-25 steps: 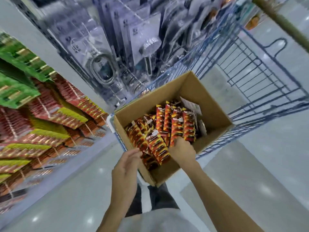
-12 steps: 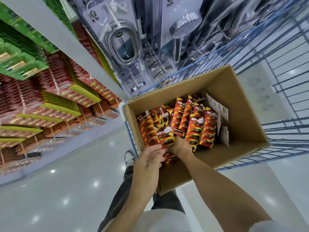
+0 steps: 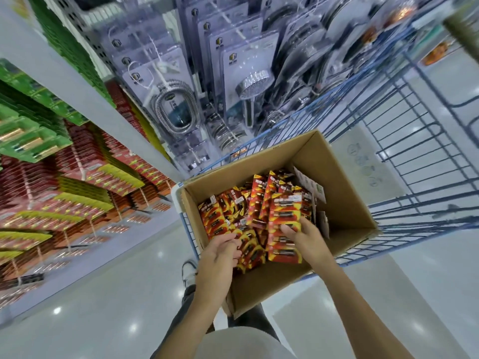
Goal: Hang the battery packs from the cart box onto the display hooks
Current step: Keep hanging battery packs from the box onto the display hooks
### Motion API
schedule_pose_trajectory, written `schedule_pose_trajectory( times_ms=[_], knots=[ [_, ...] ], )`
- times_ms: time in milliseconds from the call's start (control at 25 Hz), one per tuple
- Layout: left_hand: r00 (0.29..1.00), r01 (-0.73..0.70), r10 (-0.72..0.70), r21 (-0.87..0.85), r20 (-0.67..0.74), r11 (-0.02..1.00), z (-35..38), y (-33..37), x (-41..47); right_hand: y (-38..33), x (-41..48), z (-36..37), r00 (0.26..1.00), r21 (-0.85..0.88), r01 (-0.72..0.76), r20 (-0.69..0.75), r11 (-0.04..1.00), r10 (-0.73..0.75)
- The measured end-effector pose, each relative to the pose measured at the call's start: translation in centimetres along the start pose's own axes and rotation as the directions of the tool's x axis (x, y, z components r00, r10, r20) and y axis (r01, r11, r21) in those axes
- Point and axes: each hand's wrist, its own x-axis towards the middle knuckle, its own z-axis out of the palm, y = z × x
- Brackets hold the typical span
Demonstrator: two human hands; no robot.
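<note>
An open cardboard box (image 3: pixel 344 187) sits in a blue wire cart (image 3: pixel 414 156). Inside lie several red and yellow battery packs (image 3: pixel 233 211). My right hand (image 3: pixel 308 239) grips a stack of battery packs (image 3: pixel 285 224) and holds it just above the pile. My left hand (image 3: pixel 220 255) reaches over the box's near left wall, its fingers curled among the packs at the pile's near edge. Whether it holds one is hidden. Display hooks with red, yellow and green packs (image 3: pixel 77 193) fill the shelving on the left.
Packaged shower heads and hoses (image 3: pixel 243 81) hang on the rack behind the cart. The glossy floor (image 3: pixel 108 294) runs between the shelving and the cart. My legs and a shoe (image 3: pixel 189 273) stand below the box.
My right hand has moved right and taken hold of a stack of packs, raising it. My left hand has gone further into the box. The camera has tilted closer to the box.
</note>
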Motion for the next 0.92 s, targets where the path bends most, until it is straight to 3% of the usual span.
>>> schedule_pose_trajectory(
  times_ms=[200, 360, 680, 920],
  knots=[
    [0.997, -0.043, 0.035, 0.143, 0.062, 0.989, 4.5, 0.0, 6.9, -0.6, -6.7, -4.3, 0.985, 0.355, 0.008, -0.165, 0.935, 0.055],
    [0.998, -0.049, 0.028, 0.361, 0.063, 0.931, 10.2, -0.2, 14.0, -0.3, -8.2, -4.4, 0.975, 0.572, 0.010, -0.186, 0.820, 0.118],
    [0.998, 0.026, 0.008, 0.563, -0.057, 0.826, 16.4, -3.0, 21.9, 0.1, -8.4, -3.7, 0.965, 0.652, -0.030, -0.178, 0.758, 0.191],
    [0.994, -0.029, 0.077, 0.483, -0.081, 0.875, 12.8, -1.6, 18.2, -1.0, -9.3, -4.0, 0.973, 0.672, -0.021, -0.157, 0.740, 0.170]
  ],
)
